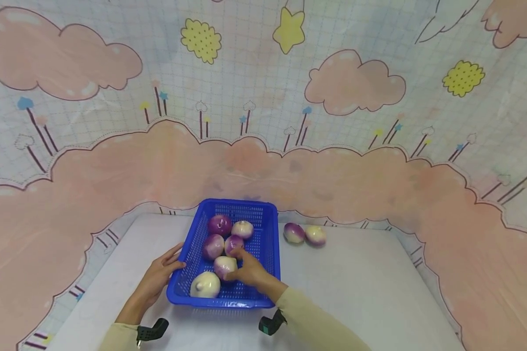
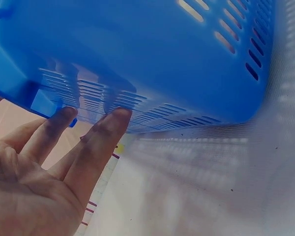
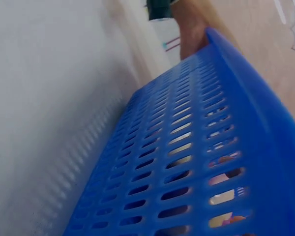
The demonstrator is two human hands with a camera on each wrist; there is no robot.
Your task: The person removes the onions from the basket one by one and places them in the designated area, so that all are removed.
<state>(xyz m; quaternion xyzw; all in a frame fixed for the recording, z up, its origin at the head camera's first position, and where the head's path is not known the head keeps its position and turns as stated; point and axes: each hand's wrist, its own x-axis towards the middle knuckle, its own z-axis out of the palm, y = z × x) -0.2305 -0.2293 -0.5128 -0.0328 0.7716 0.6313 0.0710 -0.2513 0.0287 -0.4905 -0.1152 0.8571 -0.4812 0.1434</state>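
Note:
A blue plastic basket [image 1: 270, 253] stands on the white table, holding several glossy purple-and-white onions. Inside it, my right hand [image 1: 254, 272] has thumb and fingers around the right side of a pale-purple onion [image 1: 223, 267]. A purple onion [image 1: 234, 243] lies just beyond the fingertips, and a large white onion [image 1: 205, 285] sits in the near left corner. My left hand [image 1: 158, 274] is at the basket's left side; in the left wrist view its fairly straight fingers [image 2: 96, 155] touch the slotted wall. The right wrist view shows the basket's slotted outer wall [image 3: 162, 147], with the right hand hidden.
Two more onions, one purple and white [image 1: 294, 233] and one mostly white [image 1: 315, 236], lie side by side on the table right of the basket. A cloud-patterned cloth [image 1: 334, 185] rises behind the table's far edge.

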